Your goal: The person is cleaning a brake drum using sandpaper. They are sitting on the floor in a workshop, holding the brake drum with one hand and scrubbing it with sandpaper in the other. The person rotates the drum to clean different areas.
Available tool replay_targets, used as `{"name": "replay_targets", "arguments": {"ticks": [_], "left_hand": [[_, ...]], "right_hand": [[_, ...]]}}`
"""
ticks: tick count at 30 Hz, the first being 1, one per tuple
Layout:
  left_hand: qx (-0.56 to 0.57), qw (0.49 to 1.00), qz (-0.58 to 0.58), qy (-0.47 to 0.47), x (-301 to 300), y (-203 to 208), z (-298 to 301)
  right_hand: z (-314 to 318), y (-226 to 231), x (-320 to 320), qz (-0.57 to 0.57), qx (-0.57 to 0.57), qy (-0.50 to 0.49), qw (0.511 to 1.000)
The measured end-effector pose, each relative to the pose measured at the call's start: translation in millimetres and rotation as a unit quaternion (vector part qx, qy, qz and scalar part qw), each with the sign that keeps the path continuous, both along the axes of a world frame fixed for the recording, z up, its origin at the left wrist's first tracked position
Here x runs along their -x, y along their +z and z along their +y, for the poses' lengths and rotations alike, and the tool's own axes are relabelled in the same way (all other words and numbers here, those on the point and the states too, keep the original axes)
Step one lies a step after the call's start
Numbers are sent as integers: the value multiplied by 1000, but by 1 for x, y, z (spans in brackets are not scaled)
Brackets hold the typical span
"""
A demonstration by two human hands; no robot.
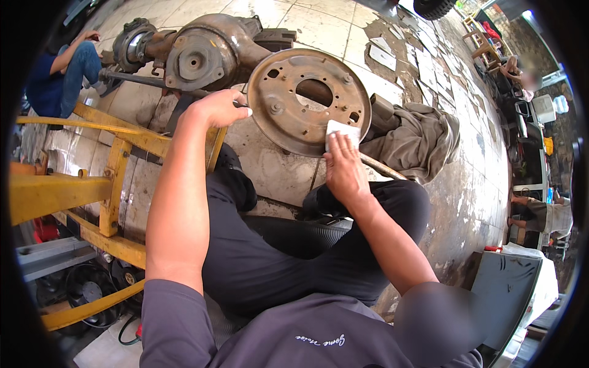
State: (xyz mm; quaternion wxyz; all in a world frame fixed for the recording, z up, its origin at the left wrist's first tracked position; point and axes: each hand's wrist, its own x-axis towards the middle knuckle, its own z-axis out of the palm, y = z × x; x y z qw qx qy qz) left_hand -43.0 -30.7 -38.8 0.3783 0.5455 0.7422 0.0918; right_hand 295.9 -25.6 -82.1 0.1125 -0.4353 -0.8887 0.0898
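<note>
A round, rusty-brown brake backing plate (288, 76) stands tilted in front of me, with a large centre hole and several smaller holes. My left hand (222, 109) is at its left rim, thumb and fingers closed there; how far the fingers reach behind the rim is hidden. Under the fingers of my right hand (345, 161), a small white sheet (342, 129) is pressed against the plate's lower right face; I cannot tell whether it is paper or cloth. Behind the plate lies a rusty axle housing (211, 40) with a round flange.
To my left is a yellow metal frame (110, 184), with a fan (89, 294) below it. A crumpled grey-brown cloth (420, 140) lies right of the plate. A grey metal box (506, 294) stands at lower right. Another person (67, 80) sits at far left.
</note>
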Motion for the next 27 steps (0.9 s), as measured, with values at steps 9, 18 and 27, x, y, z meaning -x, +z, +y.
{"name": "replay_targets", "arguments": {"ticks": [9,18,27], "left_hand": [[15,1000,-9,15,0,3,-3],[38,998,-22,37,-6,13,-5],[28,999,-37,28,-7,13,-4]], "right_hand": [[0,0,3,39,4,41,998],[6,0,3,9,9,17,1000],[7,-2,7,-8,-7,-17,1000]]}}
